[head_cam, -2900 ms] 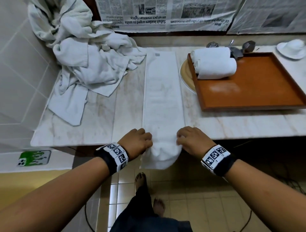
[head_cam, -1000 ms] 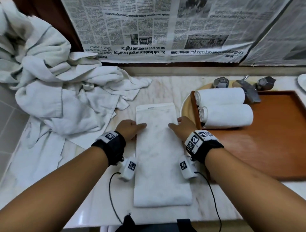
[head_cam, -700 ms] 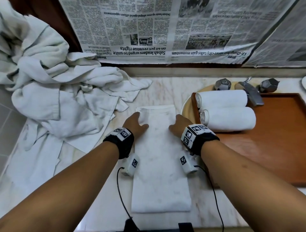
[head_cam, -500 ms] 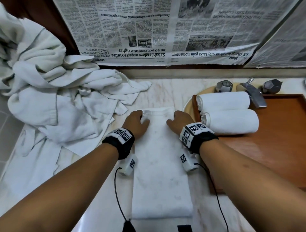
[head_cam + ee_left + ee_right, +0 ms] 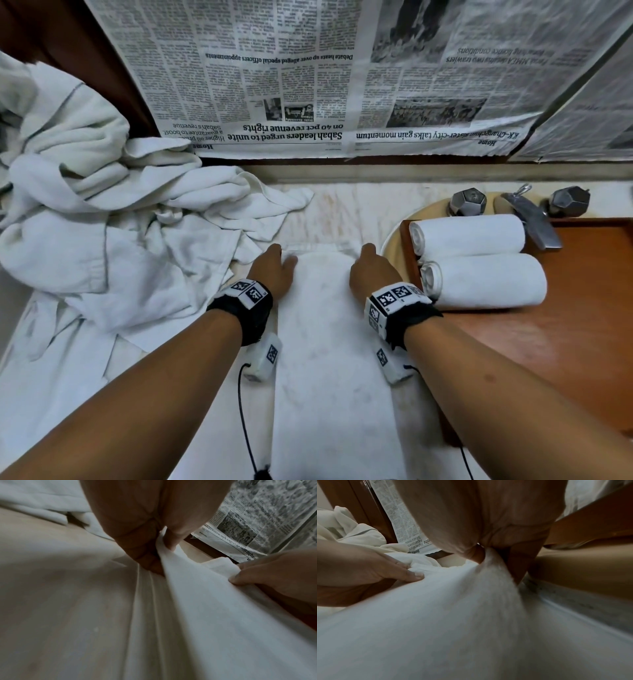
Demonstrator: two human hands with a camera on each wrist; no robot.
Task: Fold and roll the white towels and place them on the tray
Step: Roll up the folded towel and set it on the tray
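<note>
I see both hands at the far end of the folded towel [image 5: 329, 342], a long white strip lying flat on the marble counter [image 5: 342, 212] and running back between my two forearms. My left hand [image 5: 272, 270] pinches the far left corner: in the left wrist view the thumb and fingers [image 5: 169, 539] clamp a raised edge of cloth. My right hand [image 5: 371, 270] does the same at the far right corner, and the right wrist view shows the fabric bunched up into its fingertips [image 5: 476, 555]. Between the hands that end is lifted slightly off the counter. Just right of my right hand sits the wooden tray [image 5: 565, 329], with two rolled towels [image 5: 479, 260] side by side at its near-left end, the nearer roll touching my right wristband. Left of my left hand lies a crumpled heap of white towels [image 5: 102, 233]. Beyond both hands, newspaper [image 5: 308, 85] covers the wall, and taps [image 5: 527, 212] stand past the rolls.
</note>
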